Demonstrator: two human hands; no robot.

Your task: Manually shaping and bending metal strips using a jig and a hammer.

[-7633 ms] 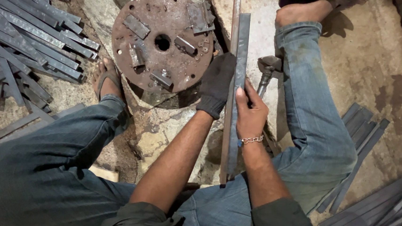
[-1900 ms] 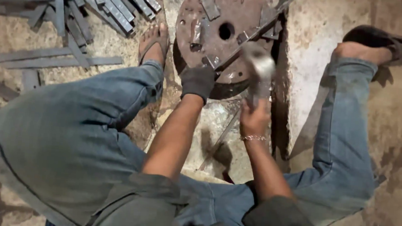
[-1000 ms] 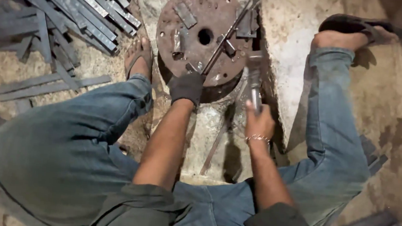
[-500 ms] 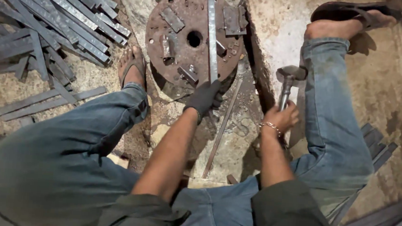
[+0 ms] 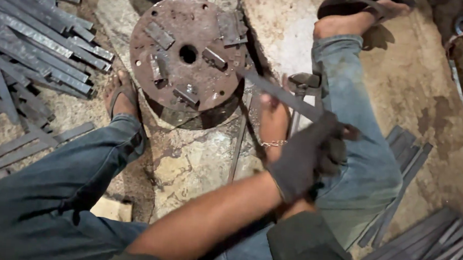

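My left hand [image 5: 308, 154], in a dark glove, reaches across my body and grips one end of a flat metal strip [image 5: 277, 92]. The strip slants up and left, its far end close to the edge of a round rusty steel disc [image 5: 188, 53] with small blocks welded on it. My right hand [image 5: 273, 122], bare with a bracelet, lies partly behind the strip and holds a hammer [image 5: 304, 82] by its handle, head up, beside my right knee. Another thin bar [image 5: 237, 146] lies on the stone below the disc.
A large heap of flat metal strips [image 5: 30, 51] covers the ground at the left. More strips [image 5: 424, 246] lie at the lower right. My sandalled feet [image 5: 121, 92] flank the disc. A stone slab [image 5: 191, 160] sits between my legs.
My left hand has swung the strip off the disc and over to the right, above my right thigh. The right hand with the hammer has stayed low by the knee.
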